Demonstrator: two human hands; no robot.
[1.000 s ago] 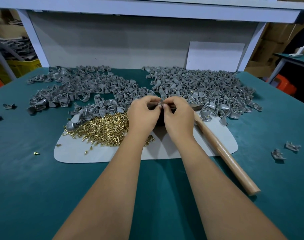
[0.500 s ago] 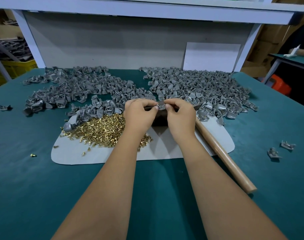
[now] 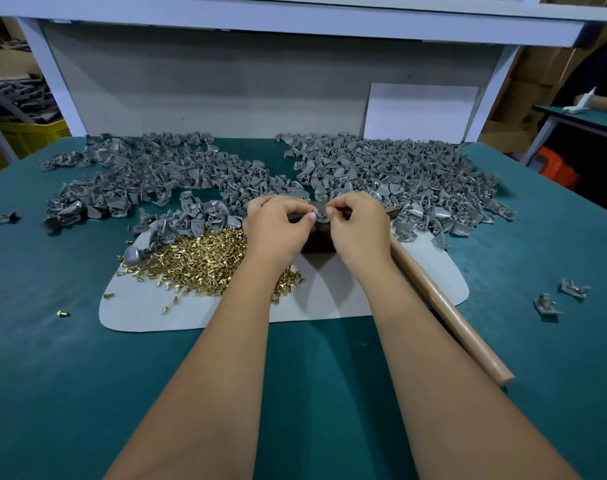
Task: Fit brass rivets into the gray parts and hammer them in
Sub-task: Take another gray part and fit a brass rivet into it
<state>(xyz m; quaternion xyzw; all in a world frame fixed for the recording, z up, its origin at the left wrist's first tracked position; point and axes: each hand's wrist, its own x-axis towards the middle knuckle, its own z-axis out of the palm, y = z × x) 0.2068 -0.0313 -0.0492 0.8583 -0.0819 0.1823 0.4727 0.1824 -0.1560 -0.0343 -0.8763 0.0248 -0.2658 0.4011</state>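
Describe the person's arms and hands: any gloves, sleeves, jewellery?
Both are bare. The left hand and right hand wear no gloves, and no rings show. The left forearm and right forearm are uncovered down to the bottom edge of the picture: no sleeve, watch, strap or wristband in view. The nails look short and unpainted.

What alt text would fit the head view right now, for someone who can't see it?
Both hands, left hand and right hand, pinch one small gray part together over a dark block on a white mat. A pile of brass rivets lies at left, a wooden hammer handle at right, heaps of gray parts behind.
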